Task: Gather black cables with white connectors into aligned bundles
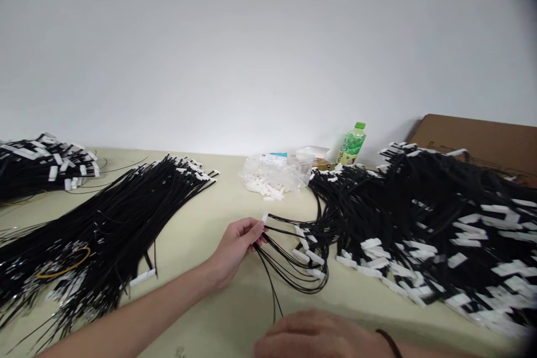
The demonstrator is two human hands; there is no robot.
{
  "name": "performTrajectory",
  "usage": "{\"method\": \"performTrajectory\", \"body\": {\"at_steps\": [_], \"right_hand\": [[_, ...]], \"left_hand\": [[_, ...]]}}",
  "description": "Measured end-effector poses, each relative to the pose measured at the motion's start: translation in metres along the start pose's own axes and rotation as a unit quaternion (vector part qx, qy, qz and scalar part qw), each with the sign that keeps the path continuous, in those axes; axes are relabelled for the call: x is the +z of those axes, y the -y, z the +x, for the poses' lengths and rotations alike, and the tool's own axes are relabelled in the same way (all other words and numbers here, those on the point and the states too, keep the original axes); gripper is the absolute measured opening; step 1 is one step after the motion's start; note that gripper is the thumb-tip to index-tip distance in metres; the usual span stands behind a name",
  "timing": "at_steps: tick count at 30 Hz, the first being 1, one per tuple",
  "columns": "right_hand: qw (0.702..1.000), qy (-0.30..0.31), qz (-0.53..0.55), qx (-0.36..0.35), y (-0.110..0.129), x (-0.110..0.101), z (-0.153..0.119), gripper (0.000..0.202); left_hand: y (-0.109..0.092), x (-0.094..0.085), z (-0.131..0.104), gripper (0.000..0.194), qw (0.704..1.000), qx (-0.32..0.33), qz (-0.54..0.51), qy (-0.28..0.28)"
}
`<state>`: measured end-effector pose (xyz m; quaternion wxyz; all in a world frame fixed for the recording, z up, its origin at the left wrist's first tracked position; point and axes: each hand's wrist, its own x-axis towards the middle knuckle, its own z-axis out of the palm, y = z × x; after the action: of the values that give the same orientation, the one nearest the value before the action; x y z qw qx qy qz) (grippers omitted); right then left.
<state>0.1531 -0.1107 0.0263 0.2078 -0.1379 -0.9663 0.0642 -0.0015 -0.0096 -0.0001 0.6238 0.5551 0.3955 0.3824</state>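
Observation:
My left hand (241,243) pinches a white plastic connector (265,217) between thumb and fingers, above the middle of the table. Thin black wires (293,277) run from it, curving right toward the big pile, and a couple of loose ends hang down. My right hand (314,335) is low at the bottom edge, near those loose ends, with its back toward me. Its fingers are blurred and partly cut off, so what it holds, if anything, is hidden. Several white connectors (314,257) lie among the wires just right of my left hand.
Black wires with white connectors (377,207) form a large pile on the right. A long wire bundle (126,207) lies at left, another pile (46,162) beyond it. A clear bag of white connectors (268,176), a green-capped bottle (352,144) and cardboard (470,140) are along the wall.

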Motion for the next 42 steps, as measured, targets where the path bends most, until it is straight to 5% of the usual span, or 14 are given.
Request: {"method": "performTrajectory", "body": {"at_steps": [4,9,17,22,33,36,39,42], "right_hand": [[0.988,-0.027,-0.140,0.052,-0.012,0.000,-0.020,0.019],[0.987,0.000,-0.156,0.033,-0.020,0.007,-0.021,0.014],[0.977,-0.075,-0.198,-0.019,-0.017,0.012,-0.017,0.023],[0.971,-0.097,-0.218,0.016,-0.021,0.015,-0.019,0.028],[0.973,-0.114,-0.199,0.011,-0.020,0.016,-0.011,0.027],[0.977,-0.170,-0.108,0.075,-0.022,0.013,-0.020,0.026],[0.916,-0.297,0.044,0.266,-0.027,0.005,-0.026,0.020],[0.776,-0.448,0.221,0.385,-0.036,-0.016,-0.025,0.018]], "left_hand": [[0.001,0.000,0.001,0.035,1.000,0.004,-0.003,0.003],[0.001,0.001,0.002,0.035,1.000,0.005,-0.006,0.000],[0.002,0.000,0.001,0.033,1.000,0.011,-0.004,0.001],[0.002,0.000,0.001,0.032,1.000,0.012,-0.011,0.007],[0.002,0.000,0.000,0.032,1.000,0.018,-0.005,0.008],[0.002,0.000,0.000,0.032,1.000,0.010,-0.005,0.010],[0.001,-0.001,0.000,0.033,1.000,0.002,-0.003,0.014],[0.000,-0.001,0.000,0.033,1.000,-0.002,0.007,0.014]]}}
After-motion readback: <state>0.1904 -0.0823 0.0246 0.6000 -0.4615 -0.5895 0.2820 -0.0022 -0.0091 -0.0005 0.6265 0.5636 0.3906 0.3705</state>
